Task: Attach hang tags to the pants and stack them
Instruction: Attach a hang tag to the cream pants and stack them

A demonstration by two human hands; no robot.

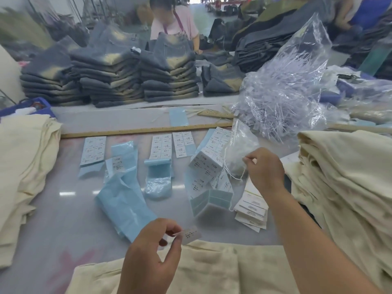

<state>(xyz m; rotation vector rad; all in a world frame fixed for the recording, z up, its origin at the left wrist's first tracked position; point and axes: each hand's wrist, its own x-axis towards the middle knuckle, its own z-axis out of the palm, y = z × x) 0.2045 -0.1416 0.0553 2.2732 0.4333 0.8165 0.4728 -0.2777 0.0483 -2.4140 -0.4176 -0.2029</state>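
Two light, flimsy pieces: the left hand (151, 249) pinches a small paper tag (191, 234) by its edge over the near cream pants (191, 270); the right hand (264, 169) pinches a thin limp string (237, 176).

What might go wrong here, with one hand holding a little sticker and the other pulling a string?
The string in the right hand comes out of a small clear bag, so it could snag or drag others out with it. The left hand pinches a small label only by its edge above the cream pants; it might slip or curl.
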